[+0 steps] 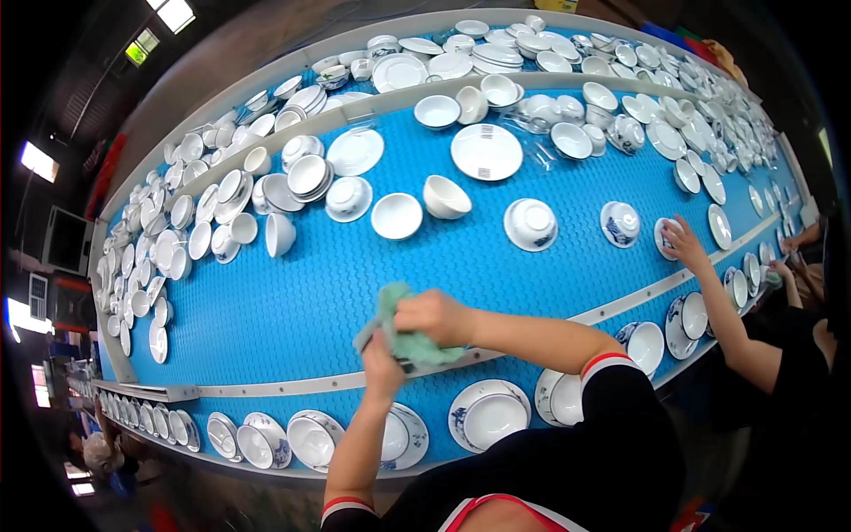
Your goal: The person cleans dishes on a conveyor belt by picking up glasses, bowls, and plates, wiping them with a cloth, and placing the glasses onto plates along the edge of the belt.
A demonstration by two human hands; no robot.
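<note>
A pale green cloth (390, 306) is bunched between my two hands over the blue conveyor belt (292, 319). My right hand (436, 316) is closed around the cloth's upper part. Lower down, the fingers of my left hand (381, 362) wrap its near side. A small dark edge shows beside my left fingers, but what it belongs to is hidden. Below my left forearm sits a plate with a bowl on it (395, 436). Beyond my hands lie an upright white bowl (396, 215), a tilted bowl (447, 197) and an upturned bowl (530, 223).
A metal rail (292, 385) divides the belt from a near lane of bowls on plates (496, 418). White dishes crowd the far lane and left end. A flat plate (487, 152) lies mid-belt. At right, a co-worker's hand (681, 238) touches a small dish (665, 241).
</note>
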